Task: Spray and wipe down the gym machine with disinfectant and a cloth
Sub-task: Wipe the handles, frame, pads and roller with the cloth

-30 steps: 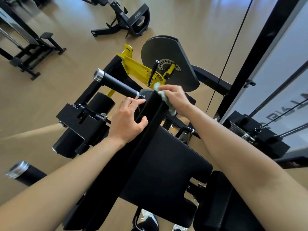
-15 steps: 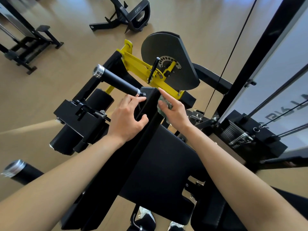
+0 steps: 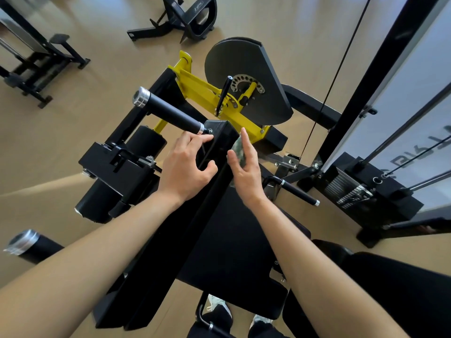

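Observation:
The gym machine has a black upright post (image 3: 220, 140), a black pad (image 3: 227, 242) below it, a yellow arm (image 3: 202, 91) and a grey disc (image 3: 246, 69). My left hand (image 3: 188, 167) grips the left face of the post just under a black handle (image 3: 170, 113). My right hand (image 3: 246, 169) presses a greenish cloth (image 3: 238, 150) flat against the post's right face, fingers straight. Most of the cloth is hidden behind my palm. No spray bottle is in view.
The weight stack (image 3: 351, 191) with its cable and dark frame stands at the right. A short side handle (image 3: 297, 191) sticks out right of the pad. Black roller pads (image 3: 144, 147) sit left. Other machines (image 3: 185, 18) stand farther off on the tan floor.
My right hand has slid the cloth from the top of the post down its right side, and its fingers have straightened. The left hand keeps its grip.

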{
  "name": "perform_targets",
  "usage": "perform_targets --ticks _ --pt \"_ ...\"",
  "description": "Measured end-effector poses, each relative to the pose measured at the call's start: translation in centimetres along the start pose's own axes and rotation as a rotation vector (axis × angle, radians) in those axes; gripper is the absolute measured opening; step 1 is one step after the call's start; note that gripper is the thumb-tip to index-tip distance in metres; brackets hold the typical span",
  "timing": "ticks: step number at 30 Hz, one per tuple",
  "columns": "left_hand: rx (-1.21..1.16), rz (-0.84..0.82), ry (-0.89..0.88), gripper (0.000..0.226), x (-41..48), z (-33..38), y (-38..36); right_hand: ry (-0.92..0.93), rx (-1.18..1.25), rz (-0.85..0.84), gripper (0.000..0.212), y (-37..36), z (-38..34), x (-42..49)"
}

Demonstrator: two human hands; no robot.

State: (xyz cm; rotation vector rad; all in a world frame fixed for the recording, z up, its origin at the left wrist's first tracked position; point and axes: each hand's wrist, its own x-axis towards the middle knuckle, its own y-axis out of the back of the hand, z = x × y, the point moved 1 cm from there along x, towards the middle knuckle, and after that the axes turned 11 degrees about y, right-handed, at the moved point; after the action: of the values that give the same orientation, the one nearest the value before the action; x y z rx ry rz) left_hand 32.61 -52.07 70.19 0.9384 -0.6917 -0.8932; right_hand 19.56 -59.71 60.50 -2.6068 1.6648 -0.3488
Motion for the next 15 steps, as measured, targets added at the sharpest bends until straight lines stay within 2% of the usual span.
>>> perform_targets --ticks 4,8,11,15 --pt "0.008 0.009 -0.007 0.053 0.0 0.1 -0.1 -0.078 0.039 0.102 0.064 -3.0 -0.3 -3.3" --pt "0.015 0.011 -0.017 0.052 0.1 0.0 -0.2 -0.164 0.161 0.094 0.065 -5.4 -0.8 -7.5" --pt "0.018 0.015 -0.012 0.052 0.0 0.0 -0.1 -0.191 0.248 0.097 0.070 -4.5 -1.0 -6.2" --pt "-0.004 0.008 -0.001 0.054 0.0 -0.1 -0.1 -0.192 0.224 0.101 0.082 -3.3 -0.9 -3.0"
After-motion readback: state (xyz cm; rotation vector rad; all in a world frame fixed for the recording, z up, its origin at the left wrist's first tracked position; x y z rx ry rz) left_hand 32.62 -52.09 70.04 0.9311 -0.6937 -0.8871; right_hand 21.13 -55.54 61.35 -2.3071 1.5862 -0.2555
